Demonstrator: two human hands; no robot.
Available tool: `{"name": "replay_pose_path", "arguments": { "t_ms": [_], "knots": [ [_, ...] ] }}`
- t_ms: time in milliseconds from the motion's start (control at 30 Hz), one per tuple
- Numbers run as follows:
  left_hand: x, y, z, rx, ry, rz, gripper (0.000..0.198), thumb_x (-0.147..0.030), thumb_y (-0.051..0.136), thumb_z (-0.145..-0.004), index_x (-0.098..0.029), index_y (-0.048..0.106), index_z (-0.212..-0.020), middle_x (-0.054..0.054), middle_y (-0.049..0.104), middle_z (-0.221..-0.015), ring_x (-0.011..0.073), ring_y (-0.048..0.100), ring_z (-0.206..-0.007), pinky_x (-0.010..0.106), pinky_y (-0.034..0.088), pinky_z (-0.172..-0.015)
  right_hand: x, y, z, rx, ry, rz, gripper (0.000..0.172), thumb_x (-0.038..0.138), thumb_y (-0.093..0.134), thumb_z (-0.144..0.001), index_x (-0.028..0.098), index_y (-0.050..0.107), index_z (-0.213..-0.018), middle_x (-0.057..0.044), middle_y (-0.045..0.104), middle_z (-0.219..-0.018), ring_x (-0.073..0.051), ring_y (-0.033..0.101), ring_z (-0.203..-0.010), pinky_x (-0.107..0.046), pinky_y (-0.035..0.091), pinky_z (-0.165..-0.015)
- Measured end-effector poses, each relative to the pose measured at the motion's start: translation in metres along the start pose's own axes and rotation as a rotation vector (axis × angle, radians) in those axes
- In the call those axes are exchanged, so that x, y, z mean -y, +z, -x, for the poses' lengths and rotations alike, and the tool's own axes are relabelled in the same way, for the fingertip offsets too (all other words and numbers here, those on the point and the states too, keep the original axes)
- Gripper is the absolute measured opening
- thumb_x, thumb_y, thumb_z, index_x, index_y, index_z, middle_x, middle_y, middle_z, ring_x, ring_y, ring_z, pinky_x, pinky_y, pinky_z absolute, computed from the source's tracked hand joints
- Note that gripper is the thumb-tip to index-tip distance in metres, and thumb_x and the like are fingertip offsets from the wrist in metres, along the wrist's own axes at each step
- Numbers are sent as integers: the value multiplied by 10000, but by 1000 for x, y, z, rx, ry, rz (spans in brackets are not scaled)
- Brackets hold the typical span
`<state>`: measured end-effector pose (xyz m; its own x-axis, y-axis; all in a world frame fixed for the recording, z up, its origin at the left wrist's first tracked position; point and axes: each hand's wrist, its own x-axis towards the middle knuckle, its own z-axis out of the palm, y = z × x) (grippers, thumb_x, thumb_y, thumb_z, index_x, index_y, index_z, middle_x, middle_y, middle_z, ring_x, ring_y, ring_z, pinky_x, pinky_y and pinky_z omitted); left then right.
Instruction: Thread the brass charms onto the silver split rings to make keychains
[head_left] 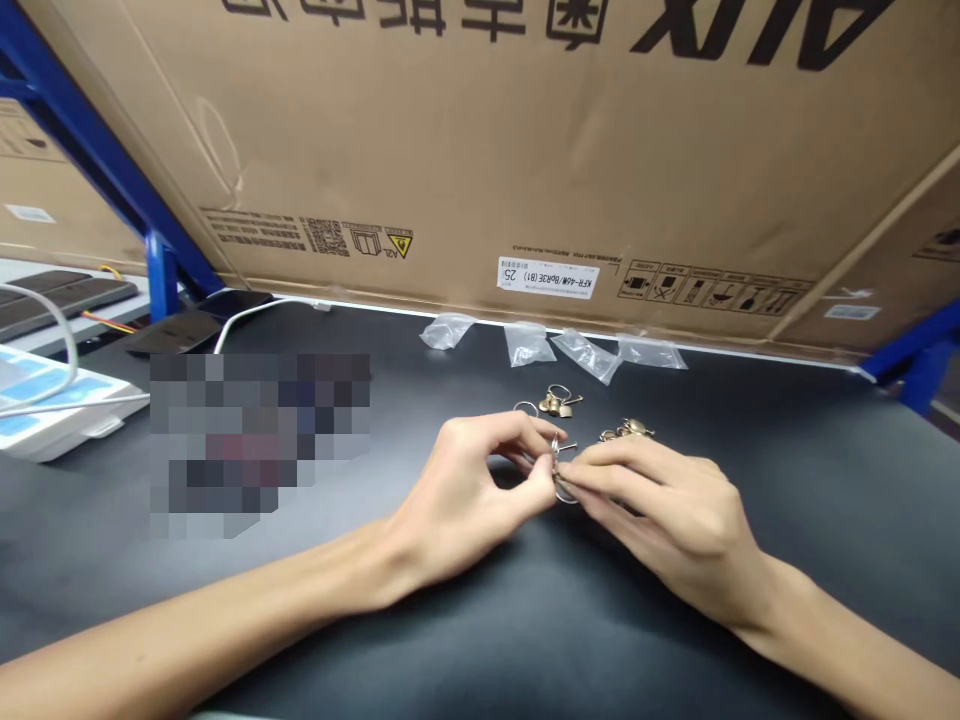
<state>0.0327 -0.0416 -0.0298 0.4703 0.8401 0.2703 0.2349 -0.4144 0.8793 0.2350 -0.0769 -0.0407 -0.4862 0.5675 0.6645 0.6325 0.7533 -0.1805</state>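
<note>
My left hand (pixel 476 485) is closed in a pinch on a small silvery key (pixel 564 447), whose shaft sticks out to the right of the fingertips. My right hand (pixel 667 505) pinches a metal key ring (pixel 568 494) right beside it, and the fingertips of both hands nearly meet. The fingers hide much of what is held. Just beyond lies a ring with small brass padlocks (pixel 555 404) and a key. A bare ring (pixel 526 408) shows behind my left fingers. More brass pieces (pixel 628 429) lie behind my right hand, partly covered.
Several clear plastic bags (pixel 529 345) lie along the back of the black table (pixel 480 640), against a large cardboard box (pixel 480 150). Blue metal posts (pixel 161 270) stand at the sides. A white cable (pixel 255 307) and a white-blue box (pixel 67 400) are at left, near a blurred-out patch.
</note>
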Motion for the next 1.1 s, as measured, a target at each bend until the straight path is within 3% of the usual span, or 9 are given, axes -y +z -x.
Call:
{"name": "replay_pose_path", "arguments": {
  "t_ms": [167,333,433,633,833,1100],
  "knots": [
    [3,-7,-6,-122,-6,139,132,-245,619,-872,-171,614,-764,58,743,-969,197,691,-1016,309,571,-884,-3,2,1,85,111,20,240,207,548,-961,216,648,-1180,-54,722,-1015,-159,660,-843,-288,527,-766],
    [6,-14,-13,-202,10,111,144,-230,620,-867,-172,606,-736,51,743,-976,189,702,-959,296,582,-829,-19,5,0,202,214,70,265,221,470,-997,216,645,-1197,-63,677,-1154,-205,596,-1039,-340,522,-843],
    [6,-13,-14,-184,5,106,148,-250,621,-867,-167,602,-746,56,745,-977,203,695,-992,298,574,-842,-27,8,1,255,201,99,249,244,474,-1001,211,661,-1162,-68,675,-1134,-213,576,-1043,-359,504,-868],
    [3,-9,-10,-118,0,91,143,-257,609,-875,-165,617,-767,62,744,-972,206,689,-986,299,560,-843,-27,12,-2,285,98,216,182,231,509,-988,204,682,-1038,-58,692,-966,-213,580,-904,-348,441,-768],
    [1,-10,-10,-120,6,33,118,-221,593,-859,-165,622,-759,60,744,-963,202,701,-926,307,575,-805,-23,9,-4,205,10,267,171,183,505,-981,169,675,-974,-56,690,-920,-203,582,-867,-360,415,-818],
    [5,-9,-9,-89,168,-150,88,-141,568,-854,-171,606,-781,38,751,-968,176,700,-979,277,541,-890,-13,2,-7,8,254,-5,93,211,575,-945,205,668,-940,-30,704,-913,-186,614,-832,-335,464,-782]
  ]
}}
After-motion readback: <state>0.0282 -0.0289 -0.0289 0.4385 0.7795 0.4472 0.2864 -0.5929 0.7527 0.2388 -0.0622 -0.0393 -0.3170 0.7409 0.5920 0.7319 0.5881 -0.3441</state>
